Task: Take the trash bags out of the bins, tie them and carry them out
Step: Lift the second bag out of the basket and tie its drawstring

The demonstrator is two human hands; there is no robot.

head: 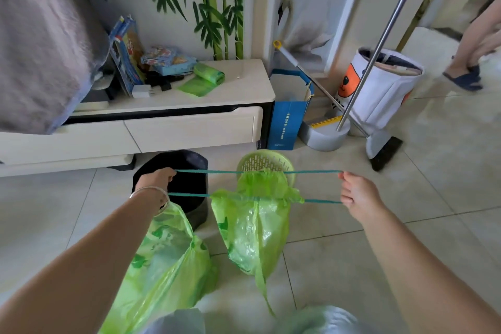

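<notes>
**Ana:** Head view first, biggest things down: where does the job stand?

**Ben:** Two bags are out of their bins. A full green bag (162,257) hangs off the left wrist. A second green bag (252,230) hangs in mid-air between the hands, in front of the green basket bin (267,164), which looks emptied. The black bin (176,168) beside it appears lined in black; I can't tell if anything is in it.

**Ana:** And the hands?

**Ben:** Held wide apart. The left hand (158,177) is fisted on one end of the drawstring (225,171), the right hand (357,192) pinches the other end, both strands taut, the bag's mouth bunched nearly closed.

**Ana:** So what's left?

**Ben:** My guess: knot this one, tie the wrist bag if it isn't, then carry both out. A roll of spare bags (207,76) sits on the cabinet (244,89).
</notes>
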